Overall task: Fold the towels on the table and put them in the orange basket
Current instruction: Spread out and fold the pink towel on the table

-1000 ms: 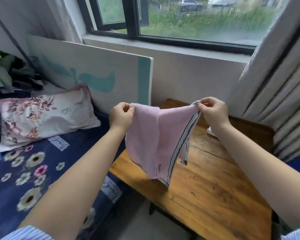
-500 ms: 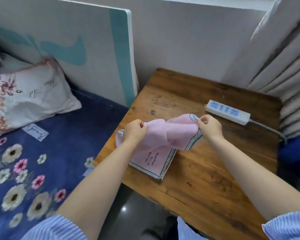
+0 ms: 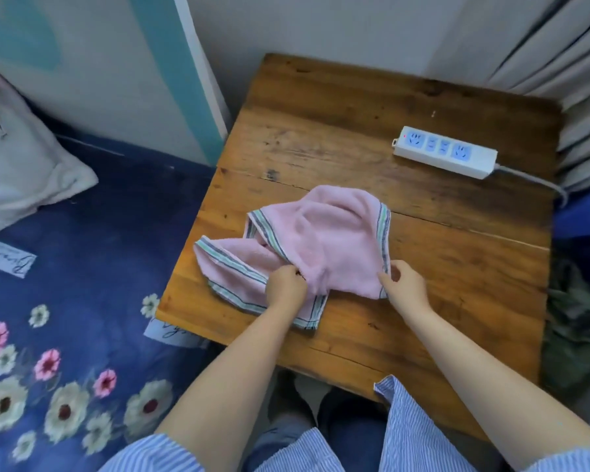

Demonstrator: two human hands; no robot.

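Observation:
A pink towel with striped edges lies loosely doubled over on the wooden table, near its left front part. My left hand pinches the towel's near edge at its middle. My right hand grips the near right corner by the striped border. Both hands rest low on the table with the cloth bunched between them. No orange basket shows in this view.
A white power strip with a grey cable lies at the table's back right. A bed with a dark blue floral cover and a pillow borders the table's left side. Grey curtains hang at the right, above dark clothing.
The towel came down from the air onto the table, and both hands pulled its top layer toward me, folding it over. The view tilted downward.

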